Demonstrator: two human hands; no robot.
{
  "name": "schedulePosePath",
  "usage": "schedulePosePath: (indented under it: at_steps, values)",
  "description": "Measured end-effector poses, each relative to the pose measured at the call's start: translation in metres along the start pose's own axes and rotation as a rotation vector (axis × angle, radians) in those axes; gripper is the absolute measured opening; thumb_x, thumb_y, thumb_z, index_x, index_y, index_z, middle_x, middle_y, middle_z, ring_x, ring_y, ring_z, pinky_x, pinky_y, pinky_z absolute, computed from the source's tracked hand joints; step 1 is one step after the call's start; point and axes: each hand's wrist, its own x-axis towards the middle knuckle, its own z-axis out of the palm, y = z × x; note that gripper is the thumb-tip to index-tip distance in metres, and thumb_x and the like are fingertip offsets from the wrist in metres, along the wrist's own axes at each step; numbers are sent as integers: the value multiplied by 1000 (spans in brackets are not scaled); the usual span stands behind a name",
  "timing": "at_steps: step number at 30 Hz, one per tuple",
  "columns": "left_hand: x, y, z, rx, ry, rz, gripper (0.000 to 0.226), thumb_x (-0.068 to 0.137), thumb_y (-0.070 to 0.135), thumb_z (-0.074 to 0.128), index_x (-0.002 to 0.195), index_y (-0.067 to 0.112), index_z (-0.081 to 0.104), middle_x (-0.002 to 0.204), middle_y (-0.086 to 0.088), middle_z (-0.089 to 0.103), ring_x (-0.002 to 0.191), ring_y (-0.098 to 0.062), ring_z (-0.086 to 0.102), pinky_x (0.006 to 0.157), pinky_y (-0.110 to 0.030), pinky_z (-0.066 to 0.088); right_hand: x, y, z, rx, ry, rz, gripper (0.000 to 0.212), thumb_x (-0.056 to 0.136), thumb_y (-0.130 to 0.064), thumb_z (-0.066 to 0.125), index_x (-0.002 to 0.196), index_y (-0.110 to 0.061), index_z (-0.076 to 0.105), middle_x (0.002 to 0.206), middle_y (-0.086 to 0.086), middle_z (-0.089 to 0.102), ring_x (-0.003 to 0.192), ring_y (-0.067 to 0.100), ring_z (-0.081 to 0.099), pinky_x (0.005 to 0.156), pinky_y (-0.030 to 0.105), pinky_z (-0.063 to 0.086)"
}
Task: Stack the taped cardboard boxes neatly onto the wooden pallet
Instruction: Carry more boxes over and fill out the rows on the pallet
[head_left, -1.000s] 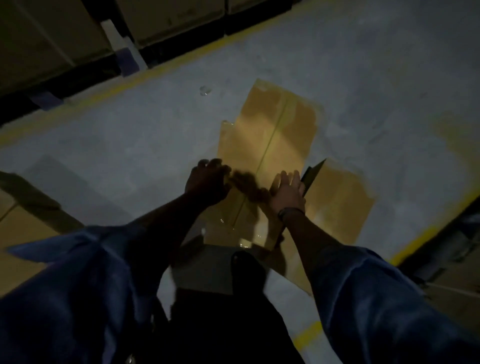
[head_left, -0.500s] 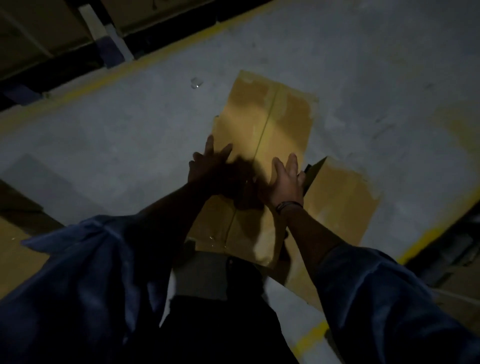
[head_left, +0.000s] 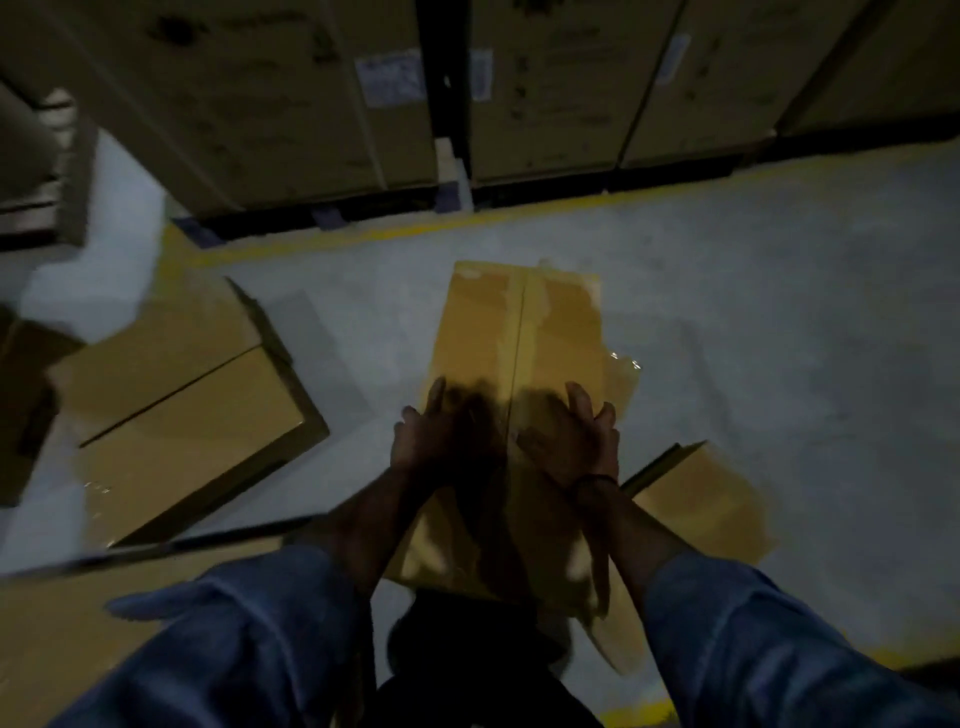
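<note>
A taped cardboard box (head_left: 519, 338) stands on the grey floor in front of me, clear tape running along its centre seam. My left hand (head_left: 436, 441) lies flat on the box top left of the seam, fingers spread. My right hand (head_left: 576, 441) rests on the top right of the seam, fingers straight and pointing away. A second cardboard box (head_left: 182, 410) sits on the floor to the left. No wooden pallet is plainly visible.
A flat cardboard piece (head_left: 701, 499) lies on the floor right of the box. Large stacked cartons (head_left: 311, 93) line the far side behind a yellow floor line (head_left: 467, 218). More cardboard (head_left: 78, 623) lies at lower left. Open concrete floor (head_left: 779, 338) spreads to the right.
The view has tilted up, bringing the stacked cartons and the left box into sight. Both hands stay on the box top and have flattened along the seam.
</note>
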Motion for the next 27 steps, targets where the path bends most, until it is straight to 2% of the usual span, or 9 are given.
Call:
schedulePosePath:
  at_steps: [2,3,5,7,9,11,12,19,27]
  values:
    - [-32,-25,-6,-91,46,-50,71,105,37,53,164,32,14,161,-22,23,126,-50,46,100,-51,44,-23,-27,1,-219,-24,-140,80,84,-78,55,152,-40,38,166,-7,9,145,46,16,115,54,32]
    - [-48,-39,-8,-112,69,-28,79,101,43,60,164,37,13,161,-21,23,125,-52,47,98,-52,45,-33,-36,5,-269,-25,-188,78,85,-78,52,151,-39,39,167,-10,8,146,46,13,115,54,31]
    - [-79,-65,-6,-40,118,31,79,97,45,65,161,42,18,169,-12,9,127,-55,43,99,-55,45,-57,-56,10,-318,-26,-249,78,83,-80,52,149,-40,41,167,-10,12,145,45,16,113,54,32]
    - [-113,-84,-5,-31,157,-36,75,98,45,63,160,43,20,172,-8,3,131,-57,40,103,-57,45,-83,-73,17,-336,-8,-318,80,79,-81,53,147,-39,45,166,-7,18,143,45,20,112,53,34]
    - [-150,-101,-2,-45,205,-117,89,87,62,68,160,42,21,172,-6,5,132,-55,42,103,-58,47,-111,-91,26,-353,-2,-390,81,77,-84,50,145,-39,47,164,-7,21,141,44,21,111,54,33]
    - [-191,-119,1,-60,244,-164,109,71,85,66,161,39,24,171,-3,8,135,-51,41,105,-56,46,-143,-108,32,-368,9,-436,82,77,-86,46,145,-39,46,163,-7,21,141,42,21,112,54,33]
    - [-212,-129,4,-69,270,-186,113,67,90,64,161,38,26,171,-4,10,137,-49,41,106,-54,44,-162,-115,36,-380,18,-469,82,77,-86,45,144,-39,46,163,-7,22,141,42,22,111,54,33]
    - [-356,-188,38,-166,431,-287,110,68,89,64,159,37,29,170,-4,10,136,-50,40,107,-54,41,-291,-141,69,-379,103,-680,74,75,-83,50,135,-39,54,158,-7,32,138,38,27,107,52,38]
    - [-493,-233,93,-285,590,-510,109,67,90,62,158,39,31,171,-2,13,136,-49,41,107,-53,40,-408,-164,102,-389,15,-955,72,78,-79,52,138,-40,52,156,-9,32,139,37,25,110,51,35]
